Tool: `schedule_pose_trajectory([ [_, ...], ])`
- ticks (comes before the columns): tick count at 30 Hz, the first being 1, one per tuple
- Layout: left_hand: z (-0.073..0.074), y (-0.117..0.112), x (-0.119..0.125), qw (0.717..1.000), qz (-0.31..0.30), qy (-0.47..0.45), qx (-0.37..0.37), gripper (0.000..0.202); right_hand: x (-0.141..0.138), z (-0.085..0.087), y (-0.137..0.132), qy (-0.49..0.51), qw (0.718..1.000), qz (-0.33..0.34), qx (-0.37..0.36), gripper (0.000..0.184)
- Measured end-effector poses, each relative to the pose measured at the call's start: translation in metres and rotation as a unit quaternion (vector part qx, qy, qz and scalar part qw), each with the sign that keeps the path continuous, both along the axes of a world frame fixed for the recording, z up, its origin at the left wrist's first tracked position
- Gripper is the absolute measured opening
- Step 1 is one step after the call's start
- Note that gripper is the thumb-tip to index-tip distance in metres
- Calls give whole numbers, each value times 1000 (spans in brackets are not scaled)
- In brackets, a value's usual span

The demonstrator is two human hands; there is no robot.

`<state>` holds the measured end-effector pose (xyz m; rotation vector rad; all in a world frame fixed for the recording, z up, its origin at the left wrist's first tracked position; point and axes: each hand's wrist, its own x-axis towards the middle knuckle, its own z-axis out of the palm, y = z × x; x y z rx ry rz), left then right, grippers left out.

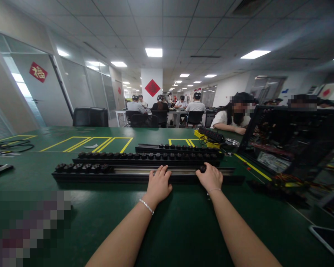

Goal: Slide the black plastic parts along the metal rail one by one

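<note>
Long black rail [122, 176] (knobs [83, 167] at left)

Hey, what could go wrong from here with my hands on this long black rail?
1. Your right hand is at a lone black knob on the nearest rail; fingers might get pinched in its channel if the knob slides.
2. The rail is long, and your left hand only rests on it; a push could swing it into the second rail close behind.

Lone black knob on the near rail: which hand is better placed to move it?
Right, probably. The right hand touches the knob on the near rail; the left hand rests on bare rail, apart from it.
</note>
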<state>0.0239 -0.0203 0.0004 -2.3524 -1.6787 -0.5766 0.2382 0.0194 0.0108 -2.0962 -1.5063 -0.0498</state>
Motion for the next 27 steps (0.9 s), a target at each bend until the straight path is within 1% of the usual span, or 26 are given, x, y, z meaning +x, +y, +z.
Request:
schedule_pose_trajectory([
  [6,-1,1,0,1000,0,3,3,42,4,0,1,7,1000,10,-3,52],
  [15,1,0,0,1000,-1,4,-3,40,7,-1,-2,-2,1000,-8,-10,58],
  [21,2,-1,1,1000,4,2,-11,40,8,0,-1,6,1000,-13,-11,53],
  [27,1,0,0,1000,0,2,-3,40,11,2,0,18,1000,-7,-11,52],
])
